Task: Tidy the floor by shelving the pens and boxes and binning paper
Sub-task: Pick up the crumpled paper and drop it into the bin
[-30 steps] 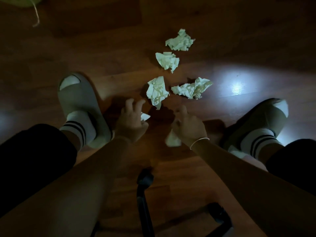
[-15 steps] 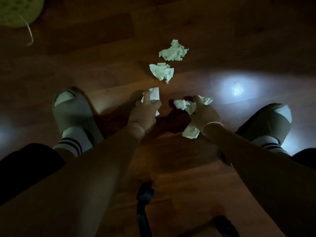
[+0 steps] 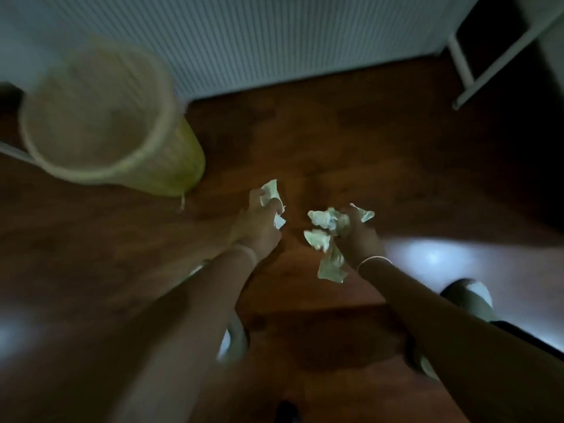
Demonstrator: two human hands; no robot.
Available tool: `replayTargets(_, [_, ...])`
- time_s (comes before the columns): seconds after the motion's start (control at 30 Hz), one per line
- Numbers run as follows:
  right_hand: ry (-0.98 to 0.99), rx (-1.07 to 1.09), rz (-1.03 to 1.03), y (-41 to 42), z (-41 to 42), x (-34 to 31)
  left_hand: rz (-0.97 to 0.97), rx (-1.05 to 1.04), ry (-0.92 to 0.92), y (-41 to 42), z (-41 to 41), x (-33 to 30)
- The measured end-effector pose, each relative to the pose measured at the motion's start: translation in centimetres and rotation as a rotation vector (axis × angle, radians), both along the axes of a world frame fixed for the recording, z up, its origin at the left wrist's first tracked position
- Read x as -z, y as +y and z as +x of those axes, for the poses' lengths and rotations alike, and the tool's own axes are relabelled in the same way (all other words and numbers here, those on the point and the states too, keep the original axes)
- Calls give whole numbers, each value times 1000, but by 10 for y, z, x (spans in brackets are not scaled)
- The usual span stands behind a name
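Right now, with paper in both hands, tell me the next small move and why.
Probably swing both hands left and forward until they are over the open bin, then let go. The left hand and right hand each grip crumpled paper, and the bin stands on the floor ahead to the left, its mouth unobstructed.

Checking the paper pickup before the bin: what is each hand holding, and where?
The left hand clutches crumpled paper between its fingertips. The right hand grips a larger wad bunched in its fist, the ends hanging free.
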State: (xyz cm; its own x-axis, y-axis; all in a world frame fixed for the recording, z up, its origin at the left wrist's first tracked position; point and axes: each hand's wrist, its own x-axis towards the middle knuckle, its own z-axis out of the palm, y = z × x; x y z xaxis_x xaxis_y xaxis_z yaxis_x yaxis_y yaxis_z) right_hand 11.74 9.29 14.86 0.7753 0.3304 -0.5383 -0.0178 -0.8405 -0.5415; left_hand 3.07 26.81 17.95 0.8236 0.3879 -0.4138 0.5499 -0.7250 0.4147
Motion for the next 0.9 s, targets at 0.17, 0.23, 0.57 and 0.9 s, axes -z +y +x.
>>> replayTargets(0.17, [-82, -7, 227, 77, 9, -99, 103, -67, -164, 72, -9, -102])
replayTargets(0.23, [-128, -9, 295, 109, 4, -134, 154, -101, -200, 100, -22, -136])
replayTargets(0.57, [-190, -94, 487, 284, -37, -215, 283, -289, -221, 230, -75, -189])
replayTargets(0.9, [-72, -320, 326, 348, -42, -204, -20, -313, -253, 291, -79, -163])
